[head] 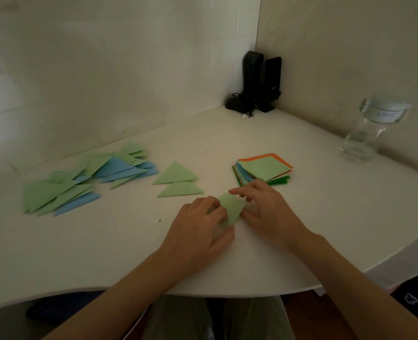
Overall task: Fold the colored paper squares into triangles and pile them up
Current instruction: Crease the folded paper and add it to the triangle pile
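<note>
Near the front middle of the white table (pixel 301 217), your two hands meet over one light green sheet (pixel 231 211), which is lifted and bent between them. Your left hand (pixel 200 231) curls round its near, left side, fingers pinching the paper. Your right hand (pixel 269 212) grips the far, right side, its fingertips (pixel 235 191) bent over the top edge. Just beyond your hands, two green triangles (pixel 177 180) lie flat, one overlapping the other. Well off to the left, a loose pile (pixel 85 177) of green and blue triangles spreads across the table. Just beyond your right hand sits a stack (pixel 264 169) of unfolded squares, green on top, orange and blue edges showing below. Far right stands a clear jar (pixel 372 128); black speakers (pixel 259 82) stand in the back corner.
</note>
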### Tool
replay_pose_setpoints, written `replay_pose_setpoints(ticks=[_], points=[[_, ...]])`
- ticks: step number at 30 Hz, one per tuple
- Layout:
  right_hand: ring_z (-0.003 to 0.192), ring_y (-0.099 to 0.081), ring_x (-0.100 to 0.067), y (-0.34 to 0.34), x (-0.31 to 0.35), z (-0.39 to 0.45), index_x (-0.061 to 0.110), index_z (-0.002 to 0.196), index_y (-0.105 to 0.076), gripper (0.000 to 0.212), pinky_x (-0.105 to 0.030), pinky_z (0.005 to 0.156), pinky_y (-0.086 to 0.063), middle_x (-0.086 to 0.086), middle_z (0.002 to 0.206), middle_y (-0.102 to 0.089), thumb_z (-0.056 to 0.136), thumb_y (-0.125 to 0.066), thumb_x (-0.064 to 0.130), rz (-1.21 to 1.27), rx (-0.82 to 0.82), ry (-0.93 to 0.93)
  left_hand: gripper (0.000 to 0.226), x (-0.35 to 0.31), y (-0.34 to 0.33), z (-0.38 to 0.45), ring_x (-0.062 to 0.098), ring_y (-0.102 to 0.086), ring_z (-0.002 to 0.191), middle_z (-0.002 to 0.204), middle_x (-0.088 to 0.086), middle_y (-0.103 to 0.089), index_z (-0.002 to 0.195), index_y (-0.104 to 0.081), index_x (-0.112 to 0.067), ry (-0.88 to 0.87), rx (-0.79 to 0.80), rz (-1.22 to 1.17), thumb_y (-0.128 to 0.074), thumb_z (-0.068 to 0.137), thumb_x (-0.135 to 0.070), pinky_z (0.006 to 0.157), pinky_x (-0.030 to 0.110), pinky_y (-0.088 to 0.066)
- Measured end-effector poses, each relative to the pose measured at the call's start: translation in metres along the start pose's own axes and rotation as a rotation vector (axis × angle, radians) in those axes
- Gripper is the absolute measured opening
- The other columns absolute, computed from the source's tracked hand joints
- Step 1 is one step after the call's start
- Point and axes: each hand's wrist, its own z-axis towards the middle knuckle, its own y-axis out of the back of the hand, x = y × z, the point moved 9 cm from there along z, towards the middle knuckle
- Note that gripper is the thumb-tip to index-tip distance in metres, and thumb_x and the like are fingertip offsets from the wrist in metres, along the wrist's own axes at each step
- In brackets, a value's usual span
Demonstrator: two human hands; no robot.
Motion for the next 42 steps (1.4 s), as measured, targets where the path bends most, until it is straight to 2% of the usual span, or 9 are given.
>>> replay_pose_setpoints(ticks=[4,9,13,17,21,24,30,37,42], points=[[0.094,-0.05,-0.029,-0.009,0.007,0.018,0.025,0.096,-0.075,0.021,-0.032,0.078,-0.036,-0.012,0.108,-0.057,0.078,-0.066,0.033,-0.16,0.141,0.131,0.04,0.009,0.004,0.003,0.01,-0.053,0.088,0.098,-0.012,-0.058,0.087,-0.06,-0.026,0.003,-0.014,0.013,-0.049,0.081,-0.063,0.082,0.026,-0.035],[0.084,-0.057,-0.02,-0.007,0.019,0.014,0.021,0.075,-0.075,0.035,-0.035,0.074,-0.047,-0.002,0.099,-0.064,0.078,-0.057,0.051,-0.087,0.09,0.133,0.022,0.034,0.017,-0.004,0.012,-0.052,0.091,0.088,-0.015,-0.06,0.071,-0.059,-0.027,0.107,-0.161,-0.096,-0.055,0.077,-0.047,0.08,0.028,-0.031],[0.093,-0.057,-0.015,-0.013,0.006,0.009,0.019,0.075,-0.073,0.024,-0.034,0.085,-0.045,0.005,0.096,-0.062,0.08,-0.069,0.043,0.012,0.033,-0.08,0.03,0.061,0.014,-0.007,0.013,-0.045,0.092,0.086,-0.014,-0.056,0.068,-0.061,-0.032,0.342,-0.186,-0.149,-0.05,0.071,-0.06,0.08,0.033,-0.034],[0.084,-0.052,-0.011,-0.016,0.003,0.004,0.026,0.069,-0.06,0.028,-0.037,0.078,-0.046,0.007,0.088,-0.054,0.073,-0.069,0.052,-0.01,-0.063,-0.153,0.041,0.062,0.005,-0.005,0.011,-0.038,0.092,0.088,-0.013,-0.049,0.073,-0.06,-0.031,0.401,-0.133,-0.019,-0.047,0.07,-0.07,0.077,0.028,-0.024],[0.082,-0.049,-0.009,-0.014,0.001,0.003,0.026,0.087,-0.056,0.029,-0.032,0.078,-0.045,0.006,0.09,-0.054,0.072,-0.076,0.039,0.078,-0.061,-0.176,0.025,0.064,0.006,-0.003,0.01,-0.039,0.093,0.092,-0.014,-0.049,0.08,-0.057,-0.031,0.435,-0.097,-0.072,-0.066,0.076,-0.054,0.078,0.028,-0.025],[0.083,-0.052,-0.008,-0.013,-0.006,0.003,0.023,0.098,-0.06,0.032,-0.017,0.075,-0.042,0.004,0.093,-0.057,0.073,-0.078,0.026,0.186,0.02,-0.195,0.021,0.066,0.01,-0.002,0.009,-0.044,0.087,0.087,-0.015,-0.052,0.086,-0.058,-0.03,0.41,-0.084,-0.179,-0.073,0.075,-0.041,0.077,0.028,-0.035],[0.087,-0.053,-0.001,-0.008,-0.009,-0.005,0.024,0.097,-0.063,0.025,-0.003,0.074,-0.035,0.005,0.097,-0.059,0.075,-0.076,0.021,0.212,0.01,-0.158,0.014,0.055,0.014,0.001,0.012,-0.051,0.085,0.094,-0.006,-0.055,0.098,-0.068,-0.023,0.333,-0.025,-0.184,-0.067,0.084,-0.021,0.075,0.025,-0.041],[0.085,-0.052,-0.003,-0.009,-0.003,-0.006,0.022,0.098,-0.064,0.026,-0.005,0.075,-0.037,0.005,0.094,-0.057,0.076,-0.076,0.028,0.207,-0.014,-0.128,0.053,0.024,-0.002,0.02,0.026,-0.053,0.099,0.116,0.006,-0.046,0.121,-0.051,-0.017,0.386,0.167,0.069,-0.056,0.086,-0.055,0.084,0.032,-0.042],[0.083,-0.053,-0.009,-0.007,-0.001,-0.008,0.019,0.098,-0.065,0.024,-0.01,0.075,-0.039,0.002,0.094,-0.058,0.076,-0.075,0.022,0.16,-0.018,-0.105,0.021,0.045,-0.003,0.025,0.013,-0.056,0.084,0.093,-0.006,-0.057,0.104,-0.061,-0.024,0.484,0.216,-0.16,-0.068,0.084,-0.026,0.072,0.017,-0.04]])
